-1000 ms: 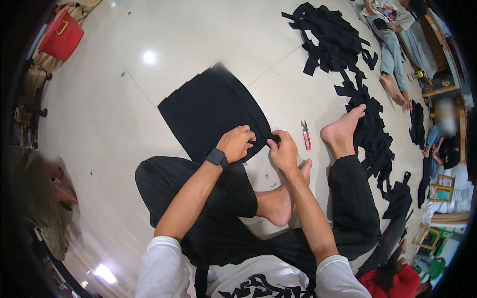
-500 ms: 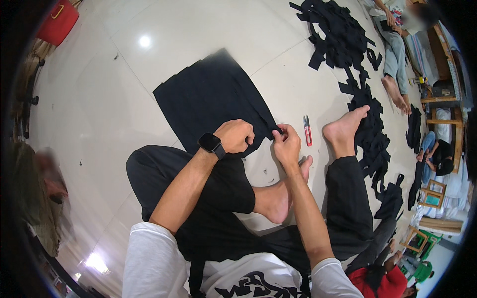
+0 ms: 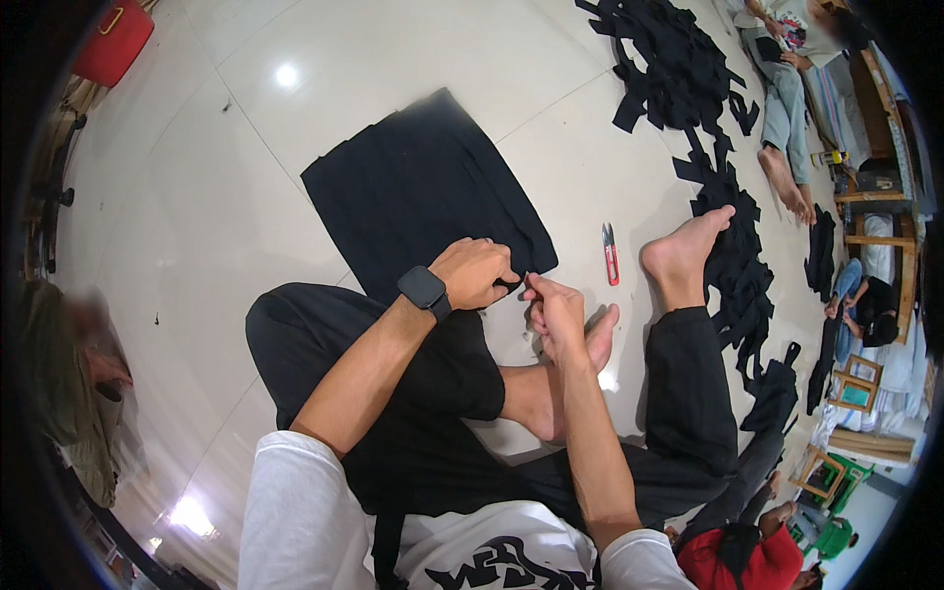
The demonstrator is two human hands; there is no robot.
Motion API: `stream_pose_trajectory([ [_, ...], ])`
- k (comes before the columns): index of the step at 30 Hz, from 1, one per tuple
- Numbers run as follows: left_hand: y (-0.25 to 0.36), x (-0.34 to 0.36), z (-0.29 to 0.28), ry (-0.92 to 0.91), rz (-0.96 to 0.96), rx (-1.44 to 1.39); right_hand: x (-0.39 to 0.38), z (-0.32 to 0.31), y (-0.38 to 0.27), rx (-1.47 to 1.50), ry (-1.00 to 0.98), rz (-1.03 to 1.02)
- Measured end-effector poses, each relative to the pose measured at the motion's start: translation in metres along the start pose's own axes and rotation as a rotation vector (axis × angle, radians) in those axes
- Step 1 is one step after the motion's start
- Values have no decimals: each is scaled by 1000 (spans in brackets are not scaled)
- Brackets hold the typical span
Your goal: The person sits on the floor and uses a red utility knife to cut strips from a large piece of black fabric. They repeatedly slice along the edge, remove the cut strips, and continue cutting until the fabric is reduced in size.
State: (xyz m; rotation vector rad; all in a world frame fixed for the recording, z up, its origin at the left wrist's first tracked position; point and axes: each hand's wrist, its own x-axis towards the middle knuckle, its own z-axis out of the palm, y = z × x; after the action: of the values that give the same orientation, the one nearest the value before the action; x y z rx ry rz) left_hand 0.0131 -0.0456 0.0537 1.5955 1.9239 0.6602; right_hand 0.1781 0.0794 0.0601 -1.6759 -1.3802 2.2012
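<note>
A large folded black cloth (image 3: 423,172) lies on the pale tiled floor before me, its near end reaching my bent leg. My left hand (image 3: 472,272), with a dark watch on the wrist, rests on the near right part of the cloth, fingers curled closed on its edge. Just right of it, my right hand (image 3: 558,310) is pinched beside the cloth's corner. What sits between its thumb and forefinger is too small to make out. Thread snips (image 3: 612,258) with red handles lie on the floor to the right of my hands, touched by neither.
Black fabric strips (image 3: 669,64) are heaped at the far right, trailing down past my right foot (image 3: 678,251). Several people sit along the right side, near wooden frames (image 3: 855,383). A red container (image 3: 113,41) stands at the far left.
My right hand has left the cloth's right edge, moving left and slightly nearer, closer to my left hand. The left hand has shifted slightly right. The cloth's right corner now lies flatter.
</note>
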Motion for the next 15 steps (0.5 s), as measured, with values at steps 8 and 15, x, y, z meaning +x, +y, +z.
stream_pose_trajectory([
  [8,4,-3,0,50,19,8,5,19,-4,139,70,-24],
  [15,7,10,8,201,-79,45,10,18,1,122,122,-48],
])
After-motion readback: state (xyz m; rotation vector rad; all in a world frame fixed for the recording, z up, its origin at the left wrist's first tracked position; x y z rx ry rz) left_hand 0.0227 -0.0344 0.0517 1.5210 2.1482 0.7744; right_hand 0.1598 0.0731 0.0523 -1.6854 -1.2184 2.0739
